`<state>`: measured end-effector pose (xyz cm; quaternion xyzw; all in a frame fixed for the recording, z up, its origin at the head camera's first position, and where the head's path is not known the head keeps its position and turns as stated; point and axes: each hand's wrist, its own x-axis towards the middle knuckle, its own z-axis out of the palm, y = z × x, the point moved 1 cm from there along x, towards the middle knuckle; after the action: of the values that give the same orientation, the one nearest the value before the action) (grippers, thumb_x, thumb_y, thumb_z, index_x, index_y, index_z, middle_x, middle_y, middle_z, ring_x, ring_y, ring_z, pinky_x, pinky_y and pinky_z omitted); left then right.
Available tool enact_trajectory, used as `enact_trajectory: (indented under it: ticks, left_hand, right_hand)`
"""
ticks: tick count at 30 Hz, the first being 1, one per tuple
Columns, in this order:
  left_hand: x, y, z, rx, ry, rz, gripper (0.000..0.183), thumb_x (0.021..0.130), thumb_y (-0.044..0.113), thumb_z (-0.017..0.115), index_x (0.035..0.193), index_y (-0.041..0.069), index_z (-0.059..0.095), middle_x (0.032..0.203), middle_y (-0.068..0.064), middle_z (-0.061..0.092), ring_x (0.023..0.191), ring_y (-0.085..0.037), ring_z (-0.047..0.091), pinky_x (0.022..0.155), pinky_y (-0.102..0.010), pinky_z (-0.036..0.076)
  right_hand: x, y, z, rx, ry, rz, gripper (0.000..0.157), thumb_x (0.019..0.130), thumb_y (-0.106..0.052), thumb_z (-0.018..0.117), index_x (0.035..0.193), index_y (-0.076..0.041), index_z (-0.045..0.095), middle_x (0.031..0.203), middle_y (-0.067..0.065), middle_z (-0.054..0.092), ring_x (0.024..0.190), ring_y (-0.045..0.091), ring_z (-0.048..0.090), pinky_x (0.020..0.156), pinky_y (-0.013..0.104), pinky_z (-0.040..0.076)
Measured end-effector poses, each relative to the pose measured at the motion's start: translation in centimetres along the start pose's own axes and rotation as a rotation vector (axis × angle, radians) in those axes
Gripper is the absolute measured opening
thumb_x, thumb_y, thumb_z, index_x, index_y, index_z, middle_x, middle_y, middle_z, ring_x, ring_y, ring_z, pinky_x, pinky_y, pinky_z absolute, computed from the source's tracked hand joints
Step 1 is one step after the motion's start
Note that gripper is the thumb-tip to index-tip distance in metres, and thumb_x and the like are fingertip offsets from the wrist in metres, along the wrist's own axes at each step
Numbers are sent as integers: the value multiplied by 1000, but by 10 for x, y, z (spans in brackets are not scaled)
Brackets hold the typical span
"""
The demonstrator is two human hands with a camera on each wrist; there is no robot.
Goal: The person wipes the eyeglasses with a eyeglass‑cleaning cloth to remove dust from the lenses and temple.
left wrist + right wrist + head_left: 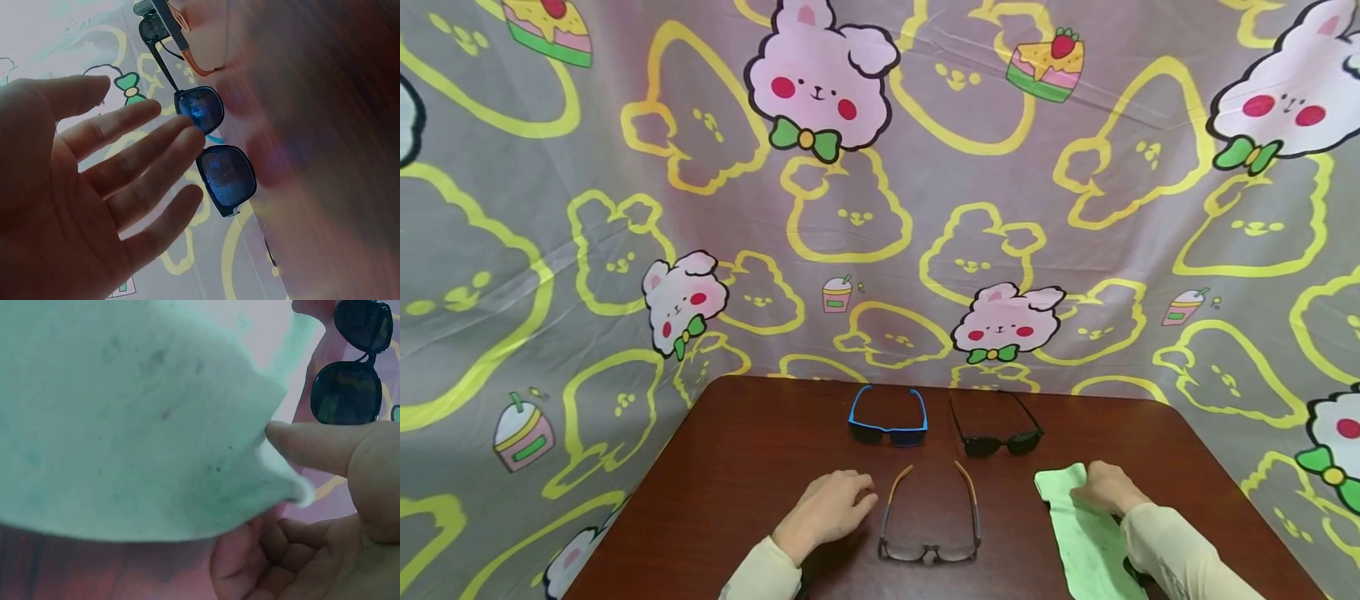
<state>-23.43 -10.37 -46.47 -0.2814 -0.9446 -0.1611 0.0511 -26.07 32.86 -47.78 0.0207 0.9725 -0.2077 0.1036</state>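
Note:
My right hand [1112,490] grips the far end of a light green cleaning cloth [1084,537] on the right of the table. Up close in the right wrist view, the thumb lies on the edge of the faintly spotted cloth [144,444], with the other fingers curled beneath it. The left hand [831,508] holds nothing, its fingers relaxed and spread apart, just left of clear eyeglasses [930,553] with orange-tipped temples. Beyond it sit blue-framed sunglasses [888,430], whose dark lenses [229,177] show past the fingers in the left wrist view.
Black sunglasses [1002,445] rest to the right of the blue pair, temples toward the back edge. A dark reddish-brown wooden table [737,433] carries everything. Behind and beside it hangs a grey curtain [925,192] printed with rabbits and yellow outlines.

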Motion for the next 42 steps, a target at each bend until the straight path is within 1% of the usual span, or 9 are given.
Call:
enact_trajectory:
  ticks: [4, 10, 14, 18, 22, 27, 32, 34, 42]
  left_hand:
    - [1, 0, 2, -24, -20, 26, 9, 92, 27, 59, 86, 22, 64, 71, 14, 50, 62, -3, 47, 53, -25, 39]
    - [1, 1, 2, -30, -23, 55, 8, 91, 26, 60, 84, 24, 63, 73, 15, 51, 64, -3, 48, 55, -25, 41]
    - [0, 3, 2, -18, 1, 95, 6, 90, 26, 62, 85, 23, 65, 77, 15, 54, 69, -3, 53, 60, -25, 45]
    - [-3, 4, 3, -13, 7, 122, 5, 88, 26, 64, 87, 22, 67, 80, 15, 55, 70, -1, 52, 61, -23, 45]
    - [-5, 2, 6, -4, 2, 151, 4, 88, 24, 65, 88, 22, 68, 81, 14, 53, 70, -1, 50, 61, -20, 44]
    - [-7, 2, 8, -13, -27, 214, 16, 85, 15, 65, 99, 18, 71, 88, 13, 53, 77, -1, 50, 65, -19, 44]
    - [-11, 4, 12, -26, -29, 324, 30, 77, 3, 64, 101, 19, 73, 95, 12, 54, 83, -2, 53, 69, -17, 44]
    - [-12, 4, 15, -11, -13, 383, 31, 75, 2, 65, 100, 20, 74, 99, 10, 56, 88, -4, 55, 73, -18, 46]
    - [-14, 4, 23, 73, 14, 504, 22, 75, 11, 73, 94, 22, 74, 108, 8, 62, 97, -5, 58, 82, -21, 46]
  right_hand:
    - [0, 2, 2, 18, 17, -22, 22, 85, -14, 64, 82, 6, 54, 74, 10, 53, 63, 19, 47, 55, 32, 38]
    - [-2, 1, 8, 58, 95, -98, 25, 83, -11, 60, 65, -9, 43, 58, -1, 34, 52, 13, 34, 51, 29, 31]
    - [-5, -3, 8, 110, 112, -148, 16, 88, -14, 61, 77, -3, 56, 65, 4, 50, 59, 15, 44, 55, 31, 36]
    - [-9, -6, 6, 210, 88, -147, 18, 91, -18, 60, 85, -1, 59, 66, 3, 49, 58, 13, 40, 55, 30, 36]
    - [-14, -8, 5, 311, 52, -123, 27, 93, -25, 59, 74, -7, 50, 56, -4, 31, 49, 9, 24, 48, 27, 33]
    - [-23, -13, -1, 396, 39, -119, 34, 93, -33, 59, 72, -7, 48, 57, -4, 27, 49, 9, 20, 47, 26, 31]
    - [-30, -21, -7, 433, 55, -146, 32, 92, -39, 58, 92, -7, 64, 81, 3, 60, 77, 15, 55, 68, 34, 46]
    - [-33, -23, -8, 468, 46, -160, 37, 93, -41, 57, 99, -5, 64, 94, 6, 62, 91, 18, 56, 74, 36, 46]
    - [-46, -34, -13, 733, -29, -281, 54, 99, -35, 47, 131, 8, 42, 111, 16, 63, 94, 16, 64, 77, 31, 51]
